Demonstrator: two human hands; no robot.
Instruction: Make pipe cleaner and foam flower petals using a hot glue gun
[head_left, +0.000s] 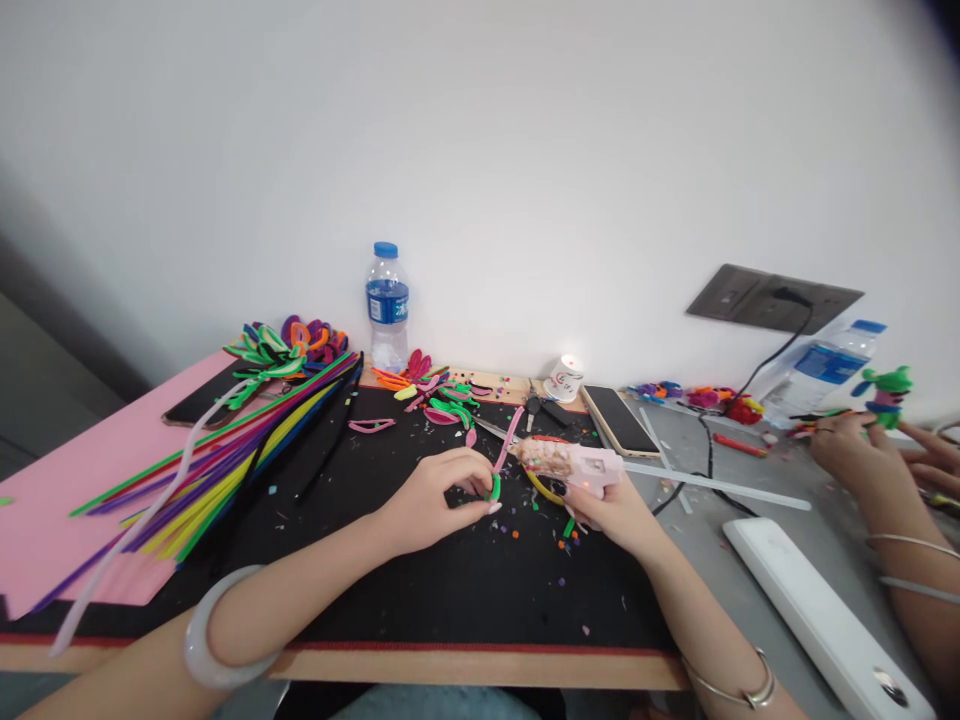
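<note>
Above the black mat [450,600], my left hand [439,495] is closed, pinching a pipe cleaner piece with a pink stem [508,440] and a green part [495,488] at the fingertips. My right hand [619,515] grips a pale pink glue gun [592,465], its nozzle pointing left, close to the pink stem. From the gun's back sticks a long clear glue stick [720,485]. Scissors with a yellow and red handle [541,488] lie partly hidden beneath the gun. Small colored scraps are scattered around both hands.
Bundled pipe cleaners [225,460] lie on pink sheets [45,530] at left. Behind stand a water bottle [387,310] and a paper cup [565,380]. A phone [619,420] and a white case [817,610] lie right. A co-worker's hands [862,460] handle a green figure [889,395].
</note>
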